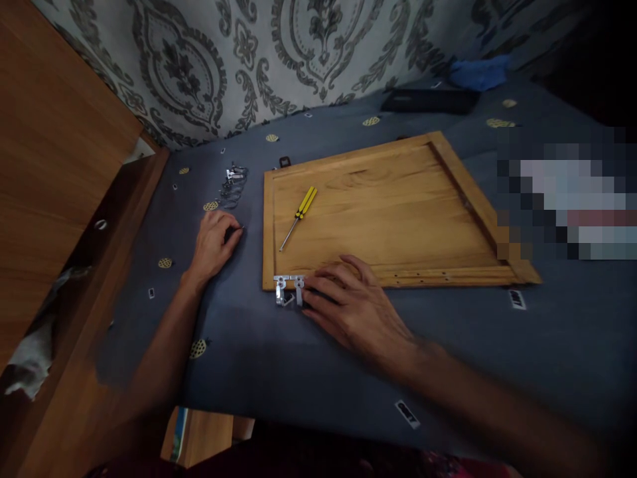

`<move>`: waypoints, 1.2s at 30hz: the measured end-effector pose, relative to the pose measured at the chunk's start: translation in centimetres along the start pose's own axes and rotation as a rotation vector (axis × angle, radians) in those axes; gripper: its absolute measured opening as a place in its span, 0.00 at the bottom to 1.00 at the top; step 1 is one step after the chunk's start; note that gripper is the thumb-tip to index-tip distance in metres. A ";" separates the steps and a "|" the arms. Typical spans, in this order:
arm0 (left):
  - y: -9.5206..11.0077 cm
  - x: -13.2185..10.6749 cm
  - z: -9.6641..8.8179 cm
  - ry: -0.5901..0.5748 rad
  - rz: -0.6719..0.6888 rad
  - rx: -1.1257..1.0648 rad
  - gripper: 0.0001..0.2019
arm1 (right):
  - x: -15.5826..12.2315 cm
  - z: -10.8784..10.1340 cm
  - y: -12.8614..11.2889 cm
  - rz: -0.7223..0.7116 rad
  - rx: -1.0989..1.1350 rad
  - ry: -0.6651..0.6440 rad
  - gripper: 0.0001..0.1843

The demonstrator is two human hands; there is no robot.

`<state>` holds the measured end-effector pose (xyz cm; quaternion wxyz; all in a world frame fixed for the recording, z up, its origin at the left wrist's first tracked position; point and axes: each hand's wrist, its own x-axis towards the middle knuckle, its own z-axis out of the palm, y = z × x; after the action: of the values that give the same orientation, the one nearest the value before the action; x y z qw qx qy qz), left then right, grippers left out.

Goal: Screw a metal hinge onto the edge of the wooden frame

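on the left, the left hand (213,242) rests on the dark sheet (239,345), fingers curled in, thumb and forefinger nearly meeting; whether they pinch something tiny, i cannot tell. just past it lies a heap of loose metal bits (235,175), off the panel. the wooden panel (398,212) lies flat, a hinge (280,292) set at the left end of its near edge; i cannot tell if it is fastened. a yellow screwdriver (299,214) lies on the panel, in neither hand. the right hand (361,309) has fingertips against the hinge, grasping or merely steadying, unclear. farther right, holes (418,273) in that edge carry no fitting, so work looks early.
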<state>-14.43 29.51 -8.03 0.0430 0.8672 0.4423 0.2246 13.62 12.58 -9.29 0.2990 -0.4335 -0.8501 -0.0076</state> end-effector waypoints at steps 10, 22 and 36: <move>6.3 0.0 -1.6 -0.177 0.144 -0.219 0.05 | 0.2 0.1 -0.1 -0.004 -0.021 0.043 0.04; 11.9 -0.5 -3.1 -0.444 0.312 -0.270 0.05 | 0.2 0.0 -0.3 0.008 -0.011 0.050 0.05; 12.2 0.8 -3.3 -0.612 0.311 -0.235 0.06 | 0.1 0.0 -0.2 0.006 -0.036 0.017 0.07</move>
<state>-6.33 22.31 -1.43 0.2379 0.9404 0.2428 0.0080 13.43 12.53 -9.14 0.2983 -0.4411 -0.8461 -0.0256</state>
